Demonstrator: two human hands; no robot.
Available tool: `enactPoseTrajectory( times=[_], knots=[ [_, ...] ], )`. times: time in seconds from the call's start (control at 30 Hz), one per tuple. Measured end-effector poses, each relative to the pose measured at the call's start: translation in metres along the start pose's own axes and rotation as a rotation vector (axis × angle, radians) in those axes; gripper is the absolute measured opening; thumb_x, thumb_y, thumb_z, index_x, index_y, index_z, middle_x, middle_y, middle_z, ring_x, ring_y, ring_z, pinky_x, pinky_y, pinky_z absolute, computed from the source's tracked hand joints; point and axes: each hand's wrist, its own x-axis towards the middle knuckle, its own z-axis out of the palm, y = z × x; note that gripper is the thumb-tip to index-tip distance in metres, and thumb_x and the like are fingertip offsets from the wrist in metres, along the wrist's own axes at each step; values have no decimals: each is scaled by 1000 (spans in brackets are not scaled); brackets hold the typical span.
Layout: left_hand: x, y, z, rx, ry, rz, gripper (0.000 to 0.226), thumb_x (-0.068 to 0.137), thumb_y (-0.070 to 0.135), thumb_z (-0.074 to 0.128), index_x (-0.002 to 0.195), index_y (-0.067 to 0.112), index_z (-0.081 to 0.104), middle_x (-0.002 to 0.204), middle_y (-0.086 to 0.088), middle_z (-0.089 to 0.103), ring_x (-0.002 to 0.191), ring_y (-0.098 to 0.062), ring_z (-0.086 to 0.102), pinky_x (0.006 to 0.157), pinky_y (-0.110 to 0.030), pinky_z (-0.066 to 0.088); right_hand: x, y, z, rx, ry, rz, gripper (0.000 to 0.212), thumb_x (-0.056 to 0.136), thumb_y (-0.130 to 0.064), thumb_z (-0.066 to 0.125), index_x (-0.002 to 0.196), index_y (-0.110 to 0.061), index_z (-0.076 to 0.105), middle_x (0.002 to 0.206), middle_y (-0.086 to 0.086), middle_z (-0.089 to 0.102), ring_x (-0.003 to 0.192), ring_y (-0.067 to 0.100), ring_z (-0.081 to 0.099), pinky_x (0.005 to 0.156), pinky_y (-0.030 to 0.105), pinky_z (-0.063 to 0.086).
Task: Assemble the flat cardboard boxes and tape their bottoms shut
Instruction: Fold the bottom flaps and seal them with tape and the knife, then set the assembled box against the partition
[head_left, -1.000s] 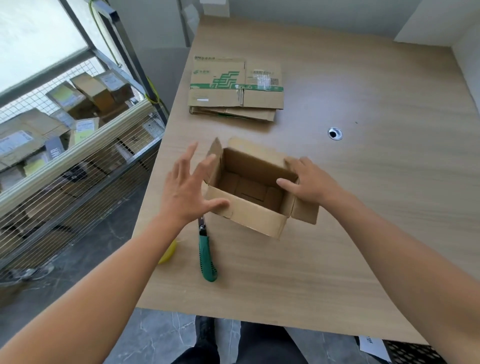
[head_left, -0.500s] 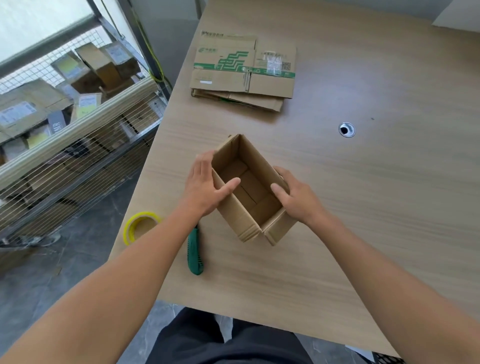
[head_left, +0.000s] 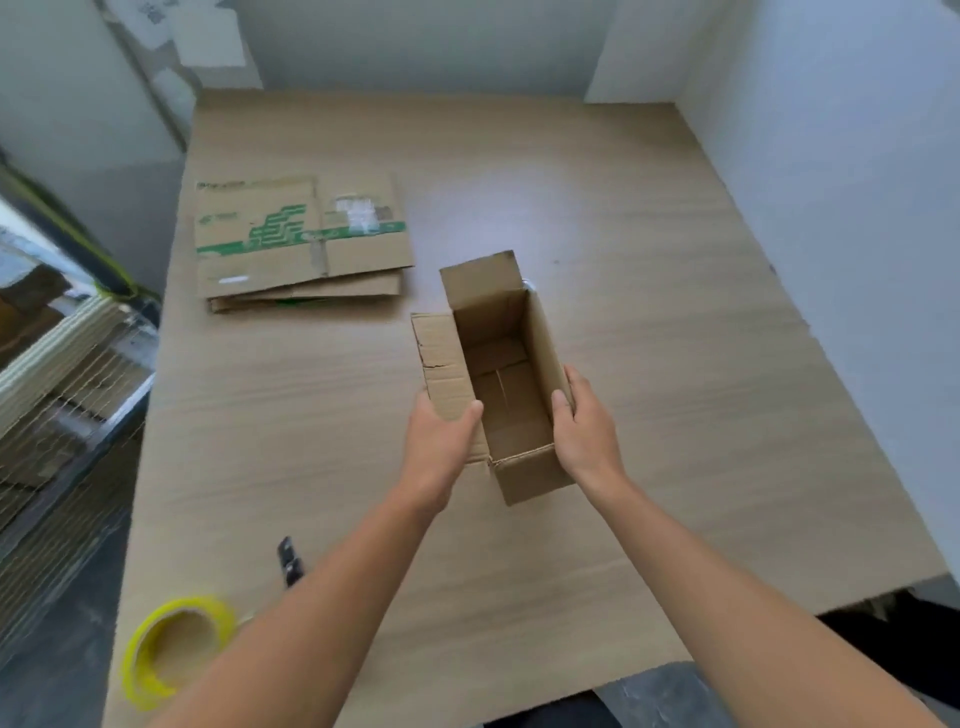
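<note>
head view: our left hand (head_left: 439, 447) and right hand (head_left: 587, 431) grip the open cardboard box (head_left: 501, 374) by its long sides on the table (head_left: 675, 338).

Looking at the person now: both forearms (head_left: 322, 592), long and slim, are bare from wrist to elbow, the left hand (head_left: 441, 447) and right hand (head_left: 587, 439) bare too. Low down, a strip of dark clothing (head_left: 556, 716) shows (trousers, most likely, only a sliver visible).
</note>
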Motion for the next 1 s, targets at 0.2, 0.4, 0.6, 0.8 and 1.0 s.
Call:
enactPoseTrajectory(
  times=[0.2, 0.4, 0.6, 0.8, 1.0],
  knots=[
    [42, 29, 108, -130, -67, -97, 15, 94, 13, 66, 102, 25, 63, 105, 1, 73, 98, -20, 70, 83, -38, 60, 58, 51, -90, -33, -9, 15, 55, 105, -42, 46, 157, -32, 33, 160, 1, 36, 148, 18, 31, 121, 35, 26],
    [125, 76, 261, 4, -31, -26, 10, 91, 19, 63, 93, 30, 62, 99, 5, 70, 95, -22, 67, 86, -45, 59, 161, 124, -197, -250, 143, -94, 56, 104, -44, 45, 156, -25, 38, 168, 5, 21, 155, 20, 10, 126, 40, 10],
    [217, 137, 424, 62, -7, -84, 33, 94, 20, 58, 127, 20, 52, 128, -4, 59, 109, -31, 59, 92, -47, 56, 272, 177, -281, -456, 96, -181, 57, 104, -47, 41, 157, -24, 35, 168, 6, 20, 157, 21, 6, 127, 40, 3],
    [276, 183, 529, 34, -59, -101, 16, 92, 14, 58, 107, 20, 57, 112, -7, 60, 102, -33, 60, 83, -52, 59, 353, 180, -324, -529, 96, -263, 61, 105, -47, 40, 160, -24, 27, 170, 5, 14, 157, 21, 0, 127, 42, 0],
    [313, 199, 582, 34, -75, -98, 27, 89, 18, 68, 113, 13, 57, 114, -11, 62, 102, -36, 62, 85, -53, 59, 383, 183, -342, -511, 141, -252, 59, 104, -50, 38, 159, -29, 30, 170, 2, 14, 157, 19, -2, 127, 41, 0]
  ],
)
